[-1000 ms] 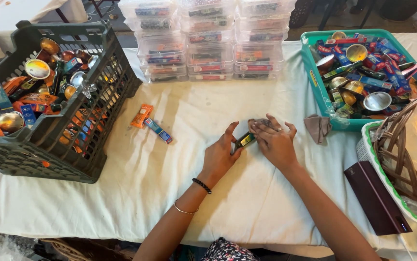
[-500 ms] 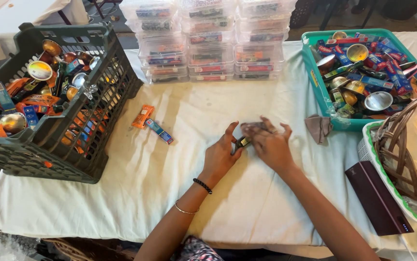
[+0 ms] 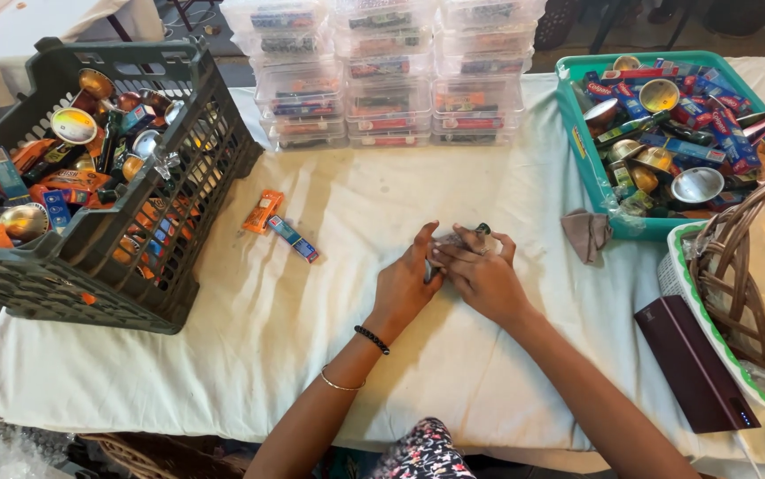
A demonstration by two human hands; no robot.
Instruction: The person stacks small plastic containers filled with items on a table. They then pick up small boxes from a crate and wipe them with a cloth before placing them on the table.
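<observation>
My left hand (image 3: 404, 284) and my right hand (image 3: 482, 277) meet at the middle of the white cloth-covered table (image 3: 347, 355). Together they close around a small dark packet with a clear wrapper (image 3: 447, 243), mostly hidden under the fingers. A black bead bracelet and a thin gold bangle ring my left wrist. An orange packet (image 3: 262, 211) and a blue packet (image 3: 293, 239) lie on the cloth to the left of my hands.
A dark grey crate (image 3: 178, 239) of packets and shiny metal bowls sits at left. Stacked clear plastic boxes (image 3: 387, 75) stand at the back. A teal tray (image 3: 588, 173) of similar items, a brown cloth (image 3: 585, 234), a wicker basket (image 3: 741, 293) and a maroon box (image 3: 693, 364) are at right.
My hands have closed tighter over the small packet, which showed green and yellow between the fingers before. The view has shifted slightly.
</observation>
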